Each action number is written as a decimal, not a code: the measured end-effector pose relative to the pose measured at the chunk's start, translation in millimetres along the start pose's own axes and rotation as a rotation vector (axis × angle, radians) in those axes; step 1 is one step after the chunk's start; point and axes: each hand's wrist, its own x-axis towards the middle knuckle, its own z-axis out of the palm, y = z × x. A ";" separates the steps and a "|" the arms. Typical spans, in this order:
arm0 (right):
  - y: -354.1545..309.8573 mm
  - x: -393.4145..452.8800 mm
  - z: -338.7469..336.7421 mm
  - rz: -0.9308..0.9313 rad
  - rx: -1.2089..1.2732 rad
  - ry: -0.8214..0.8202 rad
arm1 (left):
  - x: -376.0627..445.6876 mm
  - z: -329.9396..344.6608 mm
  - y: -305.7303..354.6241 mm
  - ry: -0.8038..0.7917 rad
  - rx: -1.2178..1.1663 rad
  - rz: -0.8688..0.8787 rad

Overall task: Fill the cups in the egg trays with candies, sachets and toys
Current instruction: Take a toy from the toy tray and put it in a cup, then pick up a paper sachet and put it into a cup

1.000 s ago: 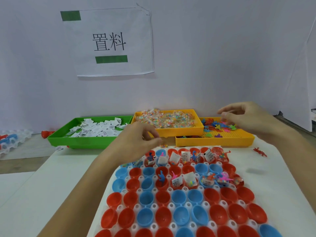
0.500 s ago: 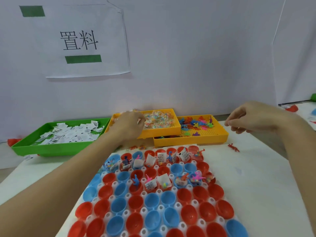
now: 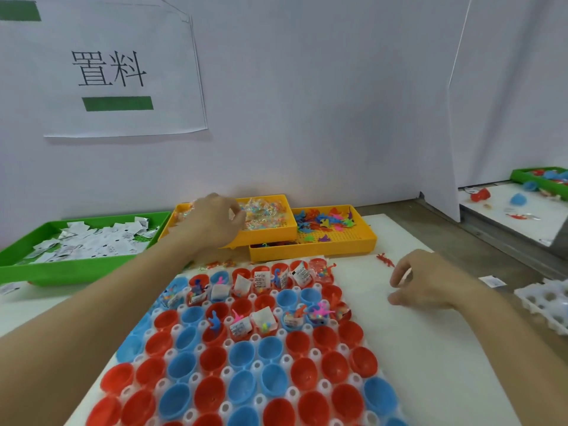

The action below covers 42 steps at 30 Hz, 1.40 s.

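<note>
Nearest the camera, the egg tray (image 3: 278, 361) lies on the white table (image 3: 430, 348), its sockets holding red and blue cups (image 3: 212, 358); the near rows of cups stand empty; in the third row from the far edge, several cups hold a sachet, a small toy or candy beads, among them a blue toy figure (image 3: 214, 321) upright in a red cup; the farthest row is filled almost across with sachets, toys and beads.

The right hand (image 3: 427, 284) rests over the table just right of the tray; its fingers are curled loosely with thumb and forefinger drawn close; whether anything is held between them cannot be told. A red toy (image 3: 384, 259) lies loose on the table near that hand; a white empty tray (image 3: 544, 302) shows at the right edge, with a stray sachet (image 3: 493, 281) beside it.

Beyond the egg tray, a green tray (image 3: 61, 265) on the left holds white sachets (image 3: 92, 241); a yellow tray (image 3: 273, 233) in the middle holds wrapped candies (image 3: 264, 212); a second yellow tray (image 3: 338, 245), partly beneath it on the right, holds coloured plastic toys (image 3: 325, 219).

The left hand (image 3: 215, 222) reaches into the candy tray, fingers bent and bunched toward the thumb over the candies; a pinch on a candy cannot be confirmed.

On the wall behind, a paper sign (image 3: 113, 72) bears printed characters and green bars.
</note>
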 end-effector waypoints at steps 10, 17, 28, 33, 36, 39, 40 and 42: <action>4.7 -0.7 8.4 -0.088 0.033 -0.038 | -70.1 12.9 65.6 0.045 -0.220 0.251; 7.2 2.2 15.5 -0.118 0.129 0.055 | -61.4 25.7 106.3 -0.081 -0.187 0.374; 3.6 6.9 20.3 -0.317 0.585 0.211 | -49.8 44.5 148.5 -0.134 -0.219 0.381; -25.9 -7.7 27.6 -0.480 0.911 0.150 | -54.6 34.5 132.0 -0.163 -0.487 0.135; -40.5 -14.5 36.0 -0.536 0.949 0.149 | -61.8 25.8 115.1 -0.207 -0.575 0.065; -49.9 -19.3 40.9 -0.578 0.952 0.185 | -67.7 20.6 103.4 -0.229 -0.609 0.037; -52.3 -20.2 42.1 -0.580 0.943 0.204 | -68.7 20.2 101.2 -0.220 -0.613 0.031; -56.0 -20.8 43.5 -0.560 0.943 0.271 | -69.0 20.2 98.7 -0.150 -0.590 0.035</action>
